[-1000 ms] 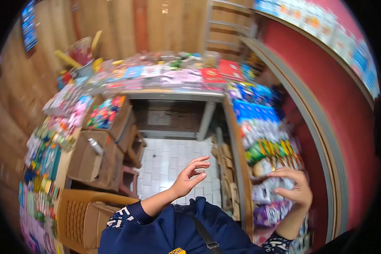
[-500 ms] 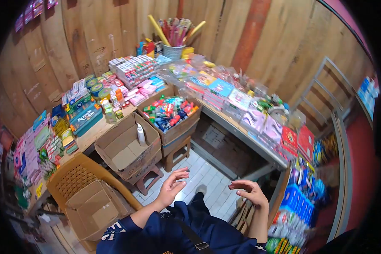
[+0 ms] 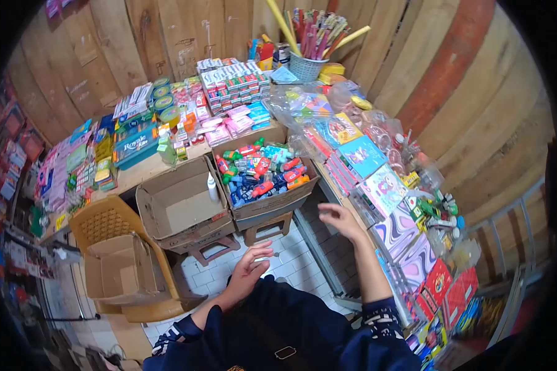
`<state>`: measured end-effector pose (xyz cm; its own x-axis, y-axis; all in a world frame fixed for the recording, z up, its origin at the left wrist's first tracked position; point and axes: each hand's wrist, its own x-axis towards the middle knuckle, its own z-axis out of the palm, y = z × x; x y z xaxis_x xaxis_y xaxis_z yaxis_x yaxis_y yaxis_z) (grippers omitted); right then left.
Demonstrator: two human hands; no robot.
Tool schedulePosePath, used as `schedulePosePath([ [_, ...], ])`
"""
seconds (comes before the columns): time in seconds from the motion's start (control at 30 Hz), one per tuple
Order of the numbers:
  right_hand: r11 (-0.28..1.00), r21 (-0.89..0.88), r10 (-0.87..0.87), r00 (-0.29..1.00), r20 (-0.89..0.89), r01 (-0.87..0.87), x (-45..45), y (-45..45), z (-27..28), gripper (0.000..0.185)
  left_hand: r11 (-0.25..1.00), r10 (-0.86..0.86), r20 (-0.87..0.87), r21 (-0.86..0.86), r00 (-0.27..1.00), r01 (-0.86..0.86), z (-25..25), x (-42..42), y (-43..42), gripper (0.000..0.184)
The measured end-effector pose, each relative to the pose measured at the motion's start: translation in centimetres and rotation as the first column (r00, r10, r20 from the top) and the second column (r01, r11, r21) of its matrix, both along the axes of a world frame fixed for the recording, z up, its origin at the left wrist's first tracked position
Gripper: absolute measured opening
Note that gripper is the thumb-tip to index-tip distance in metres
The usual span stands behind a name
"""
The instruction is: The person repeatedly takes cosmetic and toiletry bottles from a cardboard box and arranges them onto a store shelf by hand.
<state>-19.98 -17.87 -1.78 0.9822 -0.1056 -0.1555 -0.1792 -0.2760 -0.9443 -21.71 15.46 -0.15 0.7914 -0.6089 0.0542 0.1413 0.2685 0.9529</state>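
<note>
My left hand (image 3: 248, 272) is in the lower middle, fingers loosely curled and apart, with nothing in it. It hovers over the tiled floor, below a cardboard box of small colourful bottles (image 3: 263, 173). My right hand (image 3: 340, 219) reaches forward with fingers spread and empty, to the right of that box and beside the counter edge. Left of the bottles is another cardboard box (image 3: 182, 207) holding one white bottle (image 3: 212, 188). Neither hand touches anything.
A yellow-brown chair (image 3: 108, 216) holds an open carton (image 3: 120, 269) at the left. Packaged goods cover the wooden counter along the wall, with a teal box (image 3: 136, 145), a grey basket of sticks (image 3: 306, 67) and notebooks (image 3: 384, 190). Stools stand under the boxes.
The view has swung left, away from the red wall and right-hand shelf. My right hand has moved forward, towards the box of bottles. My left hand stays low and open.
</note>
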Motion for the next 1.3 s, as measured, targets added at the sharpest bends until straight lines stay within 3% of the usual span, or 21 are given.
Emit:
schedulePosePath([
  [0.1, 0.986, -0.161, -0.039, 0.999, 0.034, 0.044, 8.2, -2.2, -4.4, 0.042, 0.995, 0.098, -0.043, -0.028, 0.994, -0.099, -0.4, 1.0, -1.1, 0.029],
  [0.2, 0.823, -0.565, 0.035, 0.988, 0.151, 0.057, 14.4, -4.6, -10.0, 0.047, 0.987, 0.144, -0.062, -0.058, 0.988, -0.148, -0.8, 2.6, -1.7, 0.029],
  [0.27, 0.865, -0.499, -0.051, 0.999, 0.017, 0.053, 17.1, -5.5, -13.9, 0.05, 0.983, 0.163, -0.062, -0.075, 0.985, -0.168, -1.3, 3.9, -2.2, 0.03],
  [0.37, 0.937, -0.347, -0.071, 0.941, -0.33, -0.051, 18.9, -5.0, -13.7, 0.053, 0.973, 0.209, -0.067, -0.091, 0.976, -0.214, -1.6, 6.1, -2.6, 0.031],
  [0.43, 0.91, -0.413, -0.166, 0.939, -0.301, 0.029, 19.5, -4.3, -14.1, 0.044, 0.971, 0.22, -0.076, -0.083, 0.972, -0.226, -1.5, 7.8, -2.4, 0.031],
  [0.57, 0.929, -0.368, -0.074, 0.991, -0.109, 0.029, 20.5, -6.4, -17.4, 0.026, 0.975, 0.197, -0.143, -0.079, 0.97, -0.21, -3.1, 12.4, -3.0, 0.032],
  [0.67, 0.928, -0.37, 0.047, 0.999, 0.023, -0.036, 20.2, -4.3, -13.0, 0.015, 0.987, 0.155, -0.229, 0.001, 0.961, -0.159, -4.5, 15.6, -3.5, 0.034],
  [0.77, 0.935, -0.341, 0.154, 0.979, 0.134, -0.101, 20.0, -0.3, -2.9, 0.018, 0.99, 0.105, -0.126, 0.106, 0.987, -0.092, -4.7, 18.3, -4.4, 0.045],
  [0.83, 0.959, -0.088, 0.274, 0.96, 0.061, -0.268, 20.2, 1.5, 1.4, 0.017, 0.989, 0.08, -0.14, 0.132, 0.987, -0.062, -3.6, 19.2, -5.4, 0.055],
  [0.9, 0.891, 0.148, 0.429, 0.903, 0.031, -0.428, 20.8, 3.1, 4.1, 0.018, 0.989, 0.012, -0.083, 0.148, 0.996, 0.0, -3.4, 20.4, -6.1, 0.064],
  [0.97, 0.839, 0.228, 0.483, 0.869, 0.106, -0.494, 21.7, 4.9, 4.6, 0.025, 0.984, -0.078, 0.048, 0.165, 0.996, 0.069, -3.9, 21.8, -6.4, 0.072],
  [1.0, 0.822, 0.331, 0.472, 0.88, 0.057, -0.463, 22.4, 5.5, 4.9, 0.029, 0.967, -0.248, -0.355, -0.034, 0.901, 0.253, -3.5, 22.2, -6.1, 0.068],
  [1.1, 0.851, 0.438, 0.34, 0.939, -0.041, -0.289, 26.4, 5.3, 2.2, 0.032, 0.973, -0.211, -0.362, 0.007, 0.908, 0.229, -4.6, 22.7, -5.0, 0.059],
  [1.17, 0.939, -0.007, 0.345, 0.938, 0.022, -0.345, 29.2, 4.8, -2.9, 0.04, 0.99, -0.066, -0.178, 0.108, 0.982, 0.087, -5.9, 22.8, -3.9, 0.053],
  [1.2, 0.89, -0.265, 0.406, 0.91, 0.088, -0.371, 30.2, 4.8, -5.5, 0.043, 0.988, 0.011, -0.073, 0.152, 0.997, 0.0, -6.2, 23.0, -3.2, 0.05],
  [1.23, 0.788, -0.504, 0.48, 0.866, 0.143, -0.353, 31.1, 4.9, -7.8, 0.047, 0.992, 0.043, -0.114, 0.122, 0.992, -0.029, -5.7, 23.1, -2.4, 0.05],
  [1.27, 0.66, -0.687, 0.527, 0.84, 0.132, -0.305, 31.6, 5.1, -9.6, 0.056, 0.994, 0.077, -0.156, 0.093, 0.985, -0.063, -4.7, 23.0, -1.4, 0.05],
  [1.3, 0.567, -0.761, 0.551, 0.832, 0.065, -0.315, 32.0, 5.3, -10.7, 0.055, 0.993, 0.113, -0.2, 0.064, 0.973, -0.103, -4.2, 22.8, -0.5, 0.05],
])
